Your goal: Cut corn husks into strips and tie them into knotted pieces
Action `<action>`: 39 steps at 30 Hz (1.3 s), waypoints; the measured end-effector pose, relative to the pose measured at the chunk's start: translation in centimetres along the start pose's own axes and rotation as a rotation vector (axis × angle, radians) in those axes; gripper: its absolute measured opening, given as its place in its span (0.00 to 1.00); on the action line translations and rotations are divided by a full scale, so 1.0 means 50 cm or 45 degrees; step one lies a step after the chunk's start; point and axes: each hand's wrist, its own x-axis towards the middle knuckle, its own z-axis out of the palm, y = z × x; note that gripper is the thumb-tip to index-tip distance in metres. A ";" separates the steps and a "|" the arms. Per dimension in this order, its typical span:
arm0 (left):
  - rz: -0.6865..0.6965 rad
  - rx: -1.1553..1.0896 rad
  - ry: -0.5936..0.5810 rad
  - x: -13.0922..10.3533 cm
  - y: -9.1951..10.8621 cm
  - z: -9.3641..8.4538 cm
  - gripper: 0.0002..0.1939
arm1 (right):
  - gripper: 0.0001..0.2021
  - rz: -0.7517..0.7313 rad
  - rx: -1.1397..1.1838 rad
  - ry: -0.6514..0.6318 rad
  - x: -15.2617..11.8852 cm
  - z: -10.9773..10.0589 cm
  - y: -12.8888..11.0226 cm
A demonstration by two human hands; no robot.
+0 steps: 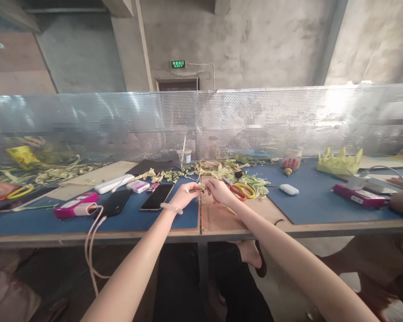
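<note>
My left hand point(187, 194), with a pale bracelet point(171, 208) on its wrist, is closed in a pinch over the seam between the blue and wooden tabletops. Close beside it, my right hand point(219, 191) is also closed, fingertips pinched. Between the two runs a thin pale-green plant strip point(202, 188), mostly hidden by the fingers. Behind the hands lies a loose heap of pale-green leaves and stalks point(218, 168). Scissors with red and yellow handles point(246, 192) rest just right of my right hand. A dark phone point(157, 197) lies left of my left hand.
On the left are a black device point(117, 203), a magenta box point(75, 205) with a cable, and another person's hand point(0, 190) near scissors. To the right lie a white earphone case point(289, 189), a jar point(292, 159) and another magenta box point(359, 197). A perforated metal screen point(221, 120) stands behind.
</note>
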 end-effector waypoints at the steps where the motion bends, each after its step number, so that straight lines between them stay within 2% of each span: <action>1: -0.002 0.003 -0.010 0.000 0.000 0.000 0.10 | 0.12 -0.038 -0.047 0.065 0.001 0.000 0.001; 4: -0.020 0.021 -0.023 -0.003 0.006 -0.001 0.10 | 0.13 -0.111 -0.156 0.180 0.005 -0.001 0.007; 7: -0.049 0.011 -0.039 -0.005 0.015 -0.001 0.10 | 0.13 -0.143 -0.189 0.213 0.007 -0.003 0.009; 12: -0.065 -0.068 -0.070 -0.005 0.015 0.002 0.10 | 0.13 -0.140 -0.137 0.221 0.004 -0.006 0.002; 16: -0.081 -0.175 -0.062 0.000 0.001 0.002 0.12 | 0.10 -0.054 -0.063 0.185 0.001 -0.005 0.006; 18: -0.093 -0.233 -0.032 0.002 -0.003 0.001 0.13 | 0.09 -0.141 -0.112 0.263 0.001 -0.004 0.013; 21: -0.136 -0.295 0.042 0.003 -0.002 -0.001 0.15 | 0.10 -0.385 -0.383 0.413 -0.001 -0.003 0.019; 24: -0.173 -0.305 0.073 0.004 -0.003 -0.003 0.16 | 0.13 -0.477 -0.625 0.373 -0.008 -0.003 0.015; 29: -0.151 -0.308 0.143 0.010 -0.018 -0.005 0.15 | 0.15 -0.481 -0.722 0.232 -0.016 0.005 0.012; 35: -0.134 -0.316 0.161 0.014 -0.025 -0.005 0.15 | 0.11 -0.461 -0.732 0.227 -0.019 0.012 0.022; 39: -0.154 -0.350 0.155 0.010 -0.020 -0.005 0.15 | 0.08 -0.474 -0.785 0.280 -0.035 0.010 0.019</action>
